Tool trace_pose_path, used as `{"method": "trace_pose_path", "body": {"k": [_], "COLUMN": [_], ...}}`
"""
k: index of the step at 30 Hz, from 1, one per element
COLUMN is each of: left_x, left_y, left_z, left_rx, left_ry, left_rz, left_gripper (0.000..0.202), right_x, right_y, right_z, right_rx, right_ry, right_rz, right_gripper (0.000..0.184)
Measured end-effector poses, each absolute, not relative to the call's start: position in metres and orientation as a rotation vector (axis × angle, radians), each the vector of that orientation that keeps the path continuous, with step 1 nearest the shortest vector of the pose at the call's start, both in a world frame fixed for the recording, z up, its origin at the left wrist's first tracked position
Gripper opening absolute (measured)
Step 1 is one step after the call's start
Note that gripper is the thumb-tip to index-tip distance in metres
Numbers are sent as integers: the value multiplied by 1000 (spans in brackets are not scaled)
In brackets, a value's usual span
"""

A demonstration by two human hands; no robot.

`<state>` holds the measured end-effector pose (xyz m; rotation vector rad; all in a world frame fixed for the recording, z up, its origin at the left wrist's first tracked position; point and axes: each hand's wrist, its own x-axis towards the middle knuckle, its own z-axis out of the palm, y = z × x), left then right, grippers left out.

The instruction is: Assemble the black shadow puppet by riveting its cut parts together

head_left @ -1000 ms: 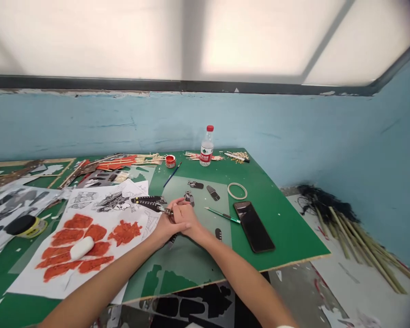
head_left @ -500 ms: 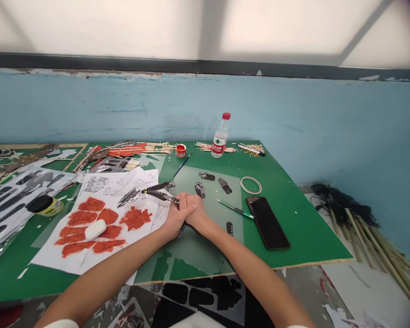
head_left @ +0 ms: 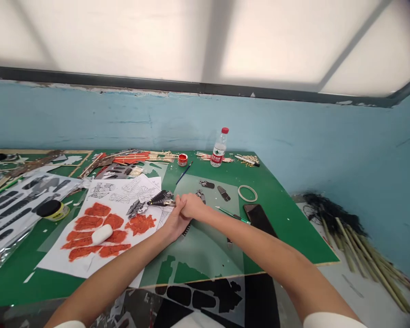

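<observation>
My left hand [head_left: 176,222] and my right hand [head_left: 192,206] are pressed together over the translucent sheet, fingers closed. They grip a black cut-out figure [head_left: 161,198] with white patterned edges, whose jointed-looking pieces stick out to the left over the drawing paper. Another dark strip shows below my fingers. Something small and shiny sits at the fingertips, but its kind is hidden. Right of my hands, patterned black cut-outs [head_left: 223,193] and a green craft knife or pen [head_left: 233,214] lie on the sheet. A grey patterned cut-out [head_left: 136,208] rests on the paper.
White paper [head_left: 58,259] bears orange-painted shapes and a white eraser-like block [head_left: 102,234]. A black-lidded jar [head_left: 53,210] stands left. Behind are a red paint pot [head_left: 182,160], a brush [head_left: 184,173] and a water bottle [head_left: 219,150]. A tape ring [head_left: 247,193] and phone [head_left: 259,219] lie right.
The two black strips of the cut-out, spread apart before, now lie closer together. My right forearm has swung out to the right, now covering part of the phone. The whole view has shifted slightly.
</observation>
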<state>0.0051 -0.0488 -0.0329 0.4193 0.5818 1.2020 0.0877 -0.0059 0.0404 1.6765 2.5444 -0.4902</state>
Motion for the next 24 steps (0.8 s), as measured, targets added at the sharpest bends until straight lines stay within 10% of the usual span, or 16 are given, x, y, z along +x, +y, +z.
{"method": "trace_pose_path", "body": {"k": [24], "left_x": [6], "left_y": [-56], "left_z": [-14], "left_rx": [283], "left_ry": [667], "left_rz": [1245], "left_gripper": [36], "right_x": [76], "right_y": [-3], "right_z": [45], "right_rx": [1576], "right_ry": [2402], "right_rz": [-522], "right_gripper": [19]}}
